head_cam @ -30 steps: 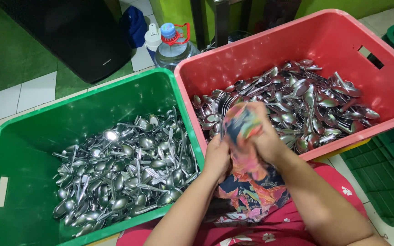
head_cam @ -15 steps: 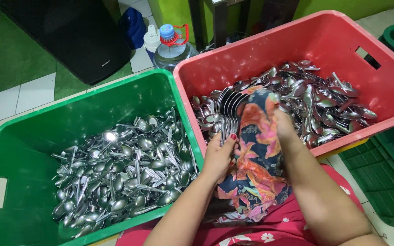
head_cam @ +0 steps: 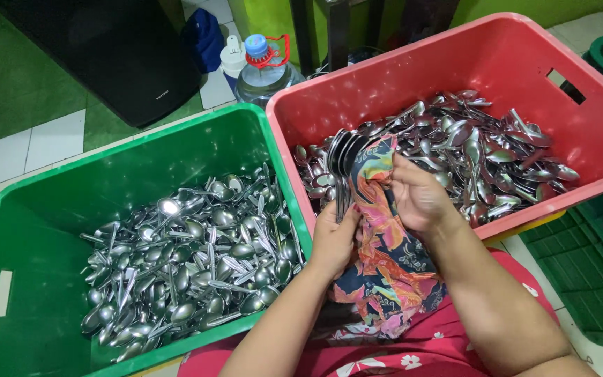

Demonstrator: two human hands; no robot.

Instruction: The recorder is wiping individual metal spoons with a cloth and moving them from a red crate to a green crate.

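Over the lap, in the head view, the left hand [head_cam: 334, 237] is closed around the handles of a stacked bundle of spoons [head_cam: 345, 157], their bowls fanned just above the near rim of the red crate [head_cam: 525, 52]. The right hand [head_cam: 420, 199] has its fingers curled into a patterned cloth [head_cam: 385, 258], pressing it against the bundle.

The bundle looks loosely stacked; a slack grip or a hard tug of the cloth could let spoons slide out, probably onto the lap or between the crates. The cloth's hanging end might also snag on the handles.

To the left, touching the red crate, a green crate [head_cam: 29, 202] holds another heap of spoons [head_cam: 190, 258]. Behind both stand a water bottle [head_cam: 263, 70] and a black bin [head_cam: 99, 49], well apart from the hands. The crate walls flank the hands on both sides.
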